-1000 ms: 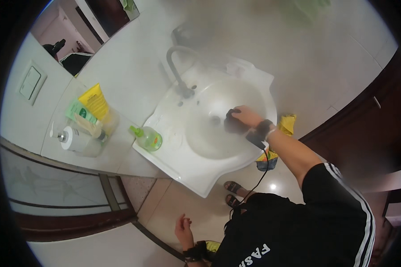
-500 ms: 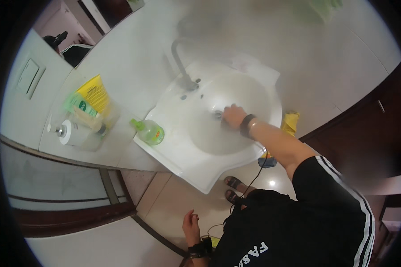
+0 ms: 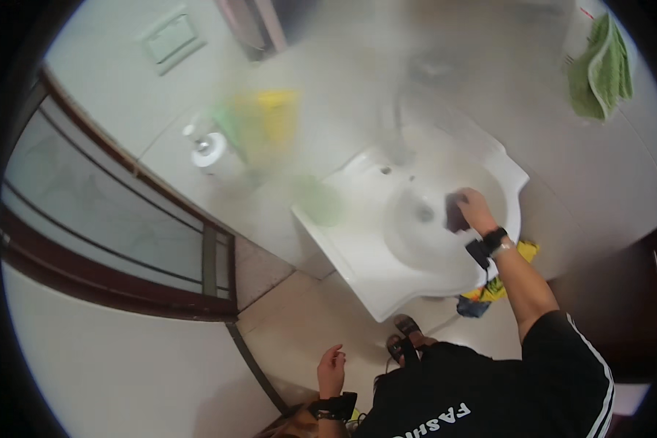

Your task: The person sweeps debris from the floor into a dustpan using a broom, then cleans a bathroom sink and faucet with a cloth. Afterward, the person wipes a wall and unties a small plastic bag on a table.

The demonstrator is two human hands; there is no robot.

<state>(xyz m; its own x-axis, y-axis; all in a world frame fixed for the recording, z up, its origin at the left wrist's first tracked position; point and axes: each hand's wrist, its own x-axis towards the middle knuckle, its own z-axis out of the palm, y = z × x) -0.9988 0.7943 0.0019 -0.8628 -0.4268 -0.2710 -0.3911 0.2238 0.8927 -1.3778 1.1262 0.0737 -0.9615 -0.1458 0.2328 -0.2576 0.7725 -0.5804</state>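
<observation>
My right hand (image 3: pixel 477 209) is over the right side of the white washbasin (image 3: pixel 376 296). Its fingers are closed on a dark reddish-brown object (image 3: pixel 456 213), too blurred to name. The drain (image 3: pixel 423 213) lies just left of that object. Low down in front of the basin, my left hand (image 3: pixel 331 371) hangs with fingers loosely bent and apart, holding nothing. A grey faucet (image 3: pixel 399 135) stands at the basin's back, hazy in the picture. On the basin's left corner a green bottle (image 3: pixel 320 202) shows as a blurred patch.
A white pump bottle (image 3: pixel 210 155) and a yellow packet (image 3: pixel 276 113) stand on the ledge at the left. A green towel (image 3: pixel 601 69) hangs at the upper right. Yellow and blue items (image 3: pixel 489 292) lie beside the basin's right edge. Sandalled feet (image 3: pixel 404 338) are below.
The view has shifted, so the basin sits further right. My right hand has come away from the drain, with the dark object now showing in it. My left hand still hangs low. Haze covers the bottles.
</observation>
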